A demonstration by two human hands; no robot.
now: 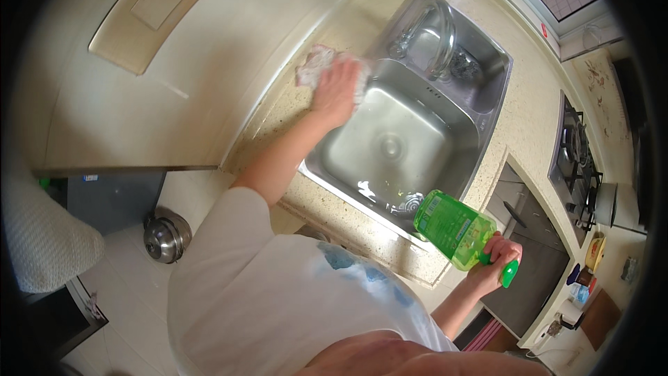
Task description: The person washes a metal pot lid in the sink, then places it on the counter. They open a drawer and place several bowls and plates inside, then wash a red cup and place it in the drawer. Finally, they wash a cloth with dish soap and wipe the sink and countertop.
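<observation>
My left hand (339,86) lies spread on a pale, crumpled cloth (315,67) on the speckled countertop (284,99), along the rim of the steel double sink (391,141). In my right hand (498,261) is a green dish-soap bottle (451,227) with a green pump top, gripped near its neck. The bottle is tilted, its base over the near right corner of the larger basin. A little water or foam shows in that basin, close to the bottle's base. A curved faucet (447,36) arches over the smaller basin, where a dark mesh-like thing (464,65) lies.
A gas stove (574,146) stands on the counter at the right, with a pot (605,203) beside it. Small containers stand at the lower right. A steel kettle (167,237) is down at the left. The wall runs close behind the cloth.
</observation>
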